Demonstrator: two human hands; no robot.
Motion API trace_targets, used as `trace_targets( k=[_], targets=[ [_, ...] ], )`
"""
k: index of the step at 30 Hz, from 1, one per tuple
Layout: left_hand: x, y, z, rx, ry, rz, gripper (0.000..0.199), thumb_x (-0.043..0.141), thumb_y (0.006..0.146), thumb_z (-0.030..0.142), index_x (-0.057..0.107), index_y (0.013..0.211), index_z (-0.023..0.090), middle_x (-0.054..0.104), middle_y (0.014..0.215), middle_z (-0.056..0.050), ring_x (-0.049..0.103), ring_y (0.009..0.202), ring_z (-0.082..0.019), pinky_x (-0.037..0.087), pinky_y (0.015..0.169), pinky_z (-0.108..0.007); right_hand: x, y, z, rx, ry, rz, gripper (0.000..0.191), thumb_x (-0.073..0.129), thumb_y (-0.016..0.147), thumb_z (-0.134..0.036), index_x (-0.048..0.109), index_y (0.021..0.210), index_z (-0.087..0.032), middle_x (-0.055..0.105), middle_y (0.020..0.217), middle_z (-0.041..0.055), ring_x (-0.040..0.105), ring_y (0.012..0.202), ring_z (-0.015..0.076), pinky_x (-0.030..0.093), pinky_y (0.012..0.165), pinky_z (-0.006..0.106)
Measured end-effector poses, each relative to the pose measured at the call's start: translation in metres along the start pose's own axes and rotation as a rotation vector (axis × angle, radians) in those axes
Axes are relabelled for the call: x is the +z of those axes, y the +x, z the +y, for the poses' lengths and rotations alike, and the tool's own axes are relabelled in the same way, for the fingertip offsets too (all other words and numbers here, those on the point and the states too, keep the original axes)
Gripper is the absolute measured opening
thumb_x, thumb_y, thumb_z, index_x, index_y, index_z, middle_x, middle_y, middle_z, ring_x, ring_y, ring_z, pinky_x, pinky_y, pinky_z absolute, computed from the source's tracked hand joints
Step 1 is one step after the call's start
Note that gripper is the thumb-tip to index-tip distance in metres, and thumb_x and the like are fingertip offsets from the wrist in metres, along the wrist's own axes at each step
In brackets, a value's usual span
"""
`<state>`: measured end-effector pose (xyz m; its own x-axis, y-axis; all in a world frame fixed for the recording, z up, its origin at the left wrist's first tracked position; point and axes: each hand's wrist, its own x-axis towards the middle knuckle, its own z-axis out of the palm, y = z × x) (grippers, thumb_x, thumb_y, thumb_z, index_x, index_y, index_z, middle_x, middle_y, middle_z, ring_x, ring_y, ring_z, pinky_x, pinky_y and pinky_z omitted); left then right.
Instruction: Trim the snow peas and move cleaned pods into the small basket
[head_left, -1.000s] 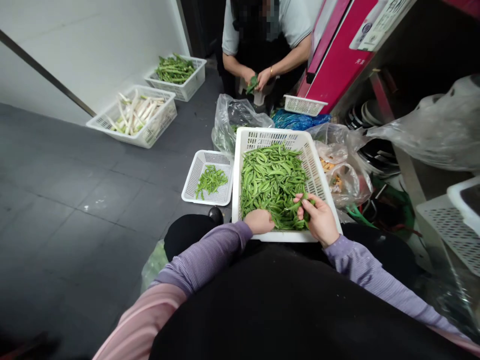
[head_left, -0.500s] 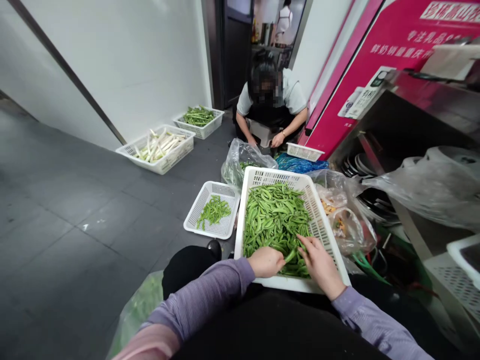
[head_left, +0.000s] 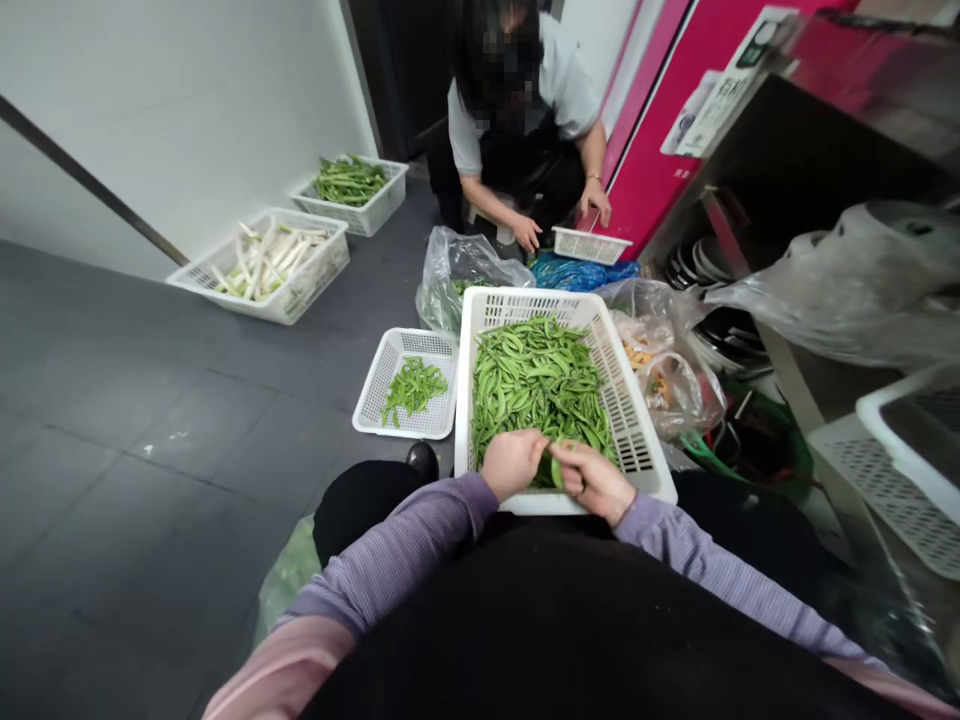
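Our left hand [head_left: 514, 463] and right hand [head_left: 589, 483] sit together, wrists bent, over the near edge of one large white crate [head_left: 480, 302] heaped with pea pods [head_left: 532, 380]; the right pinches one pod [head_left: 556, 472] just above the heap. One smaller white basket [head_left: 367, 405] of pods lies just left of the crate.

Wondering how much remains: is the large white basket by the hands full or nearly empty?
Fairly full: green pea pods heap across most of the large white basket.
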<state>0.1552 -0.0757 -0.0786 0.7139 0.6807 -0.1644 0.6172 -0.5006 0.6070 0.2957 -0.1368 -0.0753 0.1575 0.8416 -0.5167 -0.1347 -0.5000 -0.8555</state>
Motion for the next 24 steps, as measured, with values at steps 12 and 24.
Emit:
trace_targets(
  k=[12, 24],
  targets=[
    [0.01, 0.001, -0.008, 0.028, 0.231, -0.36, 0.031, 0.049, 0.078, 0.022, 0.063, 0.106, 0.016, 0.064, 0.095, -0.015, 0.061, 0.086, -0.027, 0.047, 0.074, -0.034, -0.093, 0.038, 0.008, 0.044, -0.812, 0.391, 0.016, 0.061, 0.07, -0.029, 0.053, 0.064, -0.017, 0.06, 0.067, 0.0095, 0.059, 0.073, 0.021, 0.042, 0.064, 0.031],
    [0.013, 0.002, -0.008, 0.055, 0.056, -0.224, 0.025, 0.045, 0.08, 0.022, 0.066, 0.093, 0.018, 0.068, 0.088, -0.009, 0.062, 0.083, -0.021, 0.046, 0.076, -0.03, -0.07, 0.035, 0.016, -0.048, -1.35, 0.344, 0.019, 0.048, 0.078, -0.021, 0.062, 0.088, -0.013, 0.064, 0.09, 0.0183, 0.061, 0.085, 0.0258, 0.044, 0.076, 0.037]
  ],
)
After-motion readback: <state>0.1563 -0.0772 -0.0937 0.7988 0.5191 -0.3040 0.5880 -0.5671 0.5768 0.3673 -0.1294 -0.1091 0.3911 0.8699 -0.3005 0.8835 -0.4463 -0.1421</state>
